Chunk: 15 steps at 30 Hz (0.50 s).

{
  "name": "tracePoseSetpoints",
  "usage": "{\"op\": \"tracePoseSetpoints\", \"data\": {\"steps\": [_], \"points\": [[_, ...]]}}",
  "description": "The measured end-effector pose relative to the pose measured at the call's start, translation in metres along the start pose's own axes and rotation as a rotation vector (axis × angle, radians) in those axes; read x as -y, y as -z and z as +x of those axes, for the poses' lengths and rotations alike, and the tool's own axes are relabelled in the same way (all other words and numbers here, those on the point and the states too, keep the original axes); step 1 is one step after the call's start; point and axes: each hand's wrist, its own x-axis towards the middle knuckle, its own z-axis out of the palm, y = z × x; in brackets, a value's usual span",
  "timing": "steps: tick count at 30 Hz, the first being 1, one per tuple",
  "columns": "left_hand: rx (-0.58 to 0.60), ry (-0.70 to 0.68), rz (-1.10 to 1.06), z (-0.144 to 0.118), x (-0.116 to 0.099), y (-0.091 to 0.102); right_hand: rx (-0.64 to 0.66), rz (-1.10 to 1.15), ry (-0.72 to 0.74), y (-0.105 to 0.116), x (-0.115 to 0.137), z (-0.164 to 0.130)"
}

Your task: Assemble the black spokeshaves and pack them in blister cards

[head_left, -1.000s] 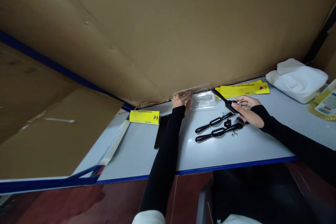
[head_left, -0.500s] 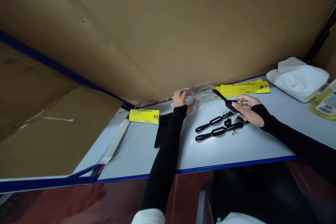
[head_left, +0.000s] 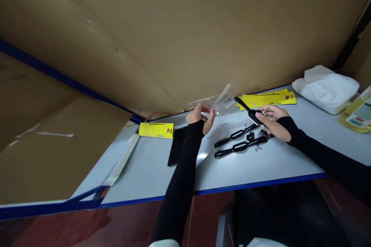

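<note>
Lifted since half a second ago: the clear blister (head_left: pixel 220 102) is off the table (head_left: pixel 246 170) now, raised and tilted in the left hand (head_left: pixel 200 115); earlier it lay flat under that hand. Right hand (head_left: pixel 271 121) unchanged.

Near: two black tools (head_left: pixel 236 142) lie side by side on the table, just in front of the right hand. A dark flat slab (head_left: pixel 174 150) lies beside the left forearm.

Mid: left fingers pinched shut on the blister's near edge, thumb below; the rest of the shell hangs free and blurs with motion. Right fingers curled closed around a third black tool (head_left: pixel 248 110), its tip pointing at the blister, close but apart.

Far: yellow cards (head_left: pixel 269 98) behind the right hand, one more yellow card (head_left: pixel 155 130) to the left, white cloth (head_left: pixel 324 87) and a bottle (head_left: pixel 355 117) at far right, cardboard wall (head_left: pixel 174 38) behind.

Risks, as judged: the edge pinch is thin, so the slick shell could slip or flex and drop. The tool tip could knock it aside. The hanging shell could sweep the yellow cards.
</note>
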Motion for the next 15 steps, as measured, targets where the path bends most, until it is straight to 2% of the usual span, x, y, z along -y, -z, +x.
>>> {"op": "tracePoseSetpoints", "data": {"steps": [2, 4, 6, 9, 11, 15], "points": [[-0.026, 0.173, -0.298, -0.009, -0.014, -0.008, -0.017, 0.006, 0.021, -0.001, 0.002, -0.002], [0.001, 0.295, -0.562, -0.017, -0.027, -0.018, -0.024, 0.019, 0.035, -0.002, 0.004, -0.003], [0.052, 0.377, -0.708, -0.026, -0.038, -0.029, -0.023, 0.046, 0.037, -0.003, 0.006, -0.004], [0.112, 0.504, -0.815, -0.041, -0.051, -0.041, -0.031, 0.077, 0.041, -0.005, 0.003, -0.004], [0.200, 0.574, -0.860, -0.050, -0.059, -0.047, -0.055, 0.051, 0.080, -0.006, 0.000, -0.004], [0.488, 0.622, -1.000, -0.061, -0.067, -0.052, -0.137, -0.191, 0.257, -0.009, -0.011, -0.006]]}}
